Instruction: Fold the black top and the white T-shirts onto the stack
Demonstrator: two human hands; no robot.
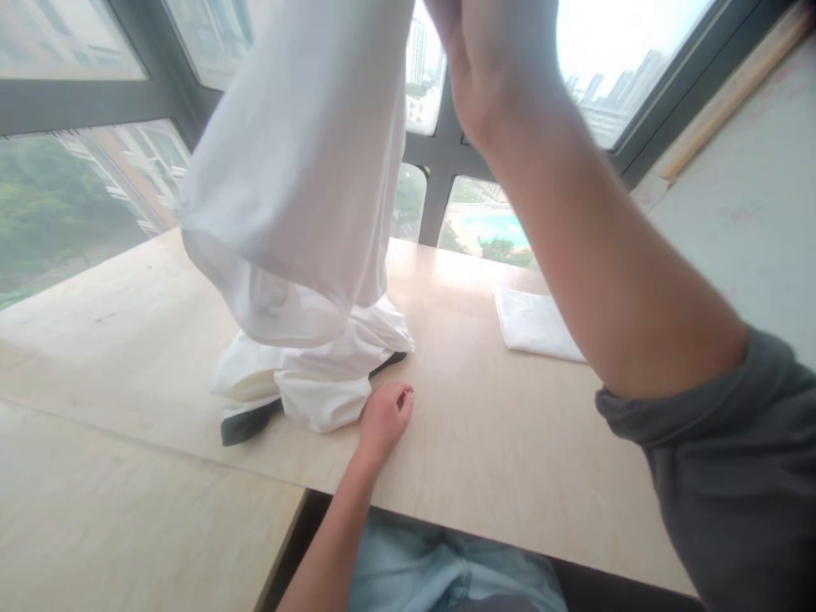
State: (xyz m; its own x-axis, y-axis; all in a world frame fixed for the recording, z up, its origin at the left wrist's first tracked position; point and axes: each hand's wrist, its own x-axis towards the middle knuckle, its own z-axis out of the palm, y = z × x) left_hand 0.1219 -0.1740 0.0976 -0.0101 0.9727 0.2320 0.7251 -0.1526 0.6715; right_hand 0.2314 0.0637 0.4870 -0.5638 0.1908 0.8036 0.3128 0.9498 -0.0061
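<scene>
Our right forearm [592,246], with its dark grey sleeve [733,476] bunched near the elbow, was nearest the camera and slanted up across the right of the view. Our right hand [497,59] was raised at the top, and its fingers lay beyond the frame, so we could not tell whether they were apart, together or clamped on anything. Just left of it hung a white cloth [306,161], broad and loose, its top cut off and its lower edge over the worktop [484,433]. Low on that cloth we saw a pale patch [271,293], too faint and blurred to read as a label or writing.

Beneath it, a crumpled white bundle [325,395] lay on the worktop, with a black strap [252,422] sticking out at the lower left and more black at the right. We could not tell whether the cloth and bundle were one piece. Our left hand [388,416] rested against the bundle's right side, fingers curled inward with the thumb close by; whether they gripped anything, we could not tell.

To the right, partly behind our forearm, lay a folded white cloth [535,325]. Beyond the worktop stood windows [497,217] with dark frames.
</scene>
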